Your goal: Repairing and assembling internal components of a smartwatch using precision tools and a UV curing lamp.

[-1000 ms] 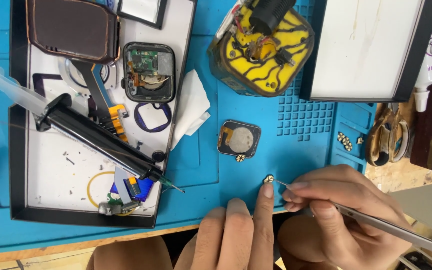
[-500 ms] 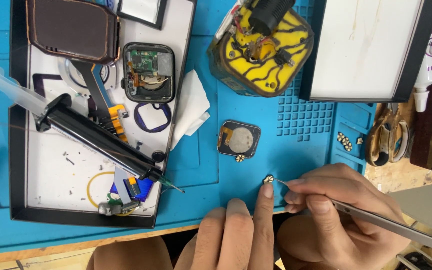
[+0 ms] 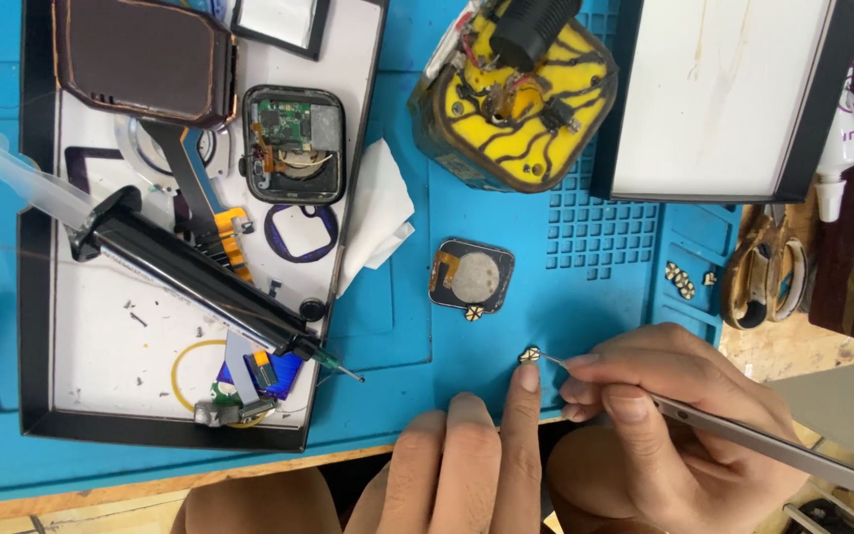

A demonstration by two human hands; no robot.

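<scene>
From my seat at the feed, the nearest thing is my left hand [image 3: 471, 465], lying flat at six o'clock with its fingers straight and nothing held; the index fingertip presses beside a tiny gold-and-black round part [image 3: 529, 354] on the blue silicone work mat [image 3: 397, 326]. At about four o'clock my right hand [image 3: 664, 425] is pinched closed around long silver metal tweezers [image 3: 743, 440], whose fine tips touch that small part from its right.

Just beyond, toward twelve o'clock from the part, lies a small dark square module with a grey disc and an orange flex strip [image 3: 473, 277]. At nine o'clock a black-rimmed white tray [image 3: 101, 376] carries a black syringe with a clear plunger [image 3: 170, 262] and an opened square device housing with green circuitry [image 3: 294, 143]. A crumpled white tissue [image 3: 378, 213] rests against the tray's right edge. Farthest, at twelve o'clock, stands a yellow block with black wiring [image 3: 521, 109].
</scene>
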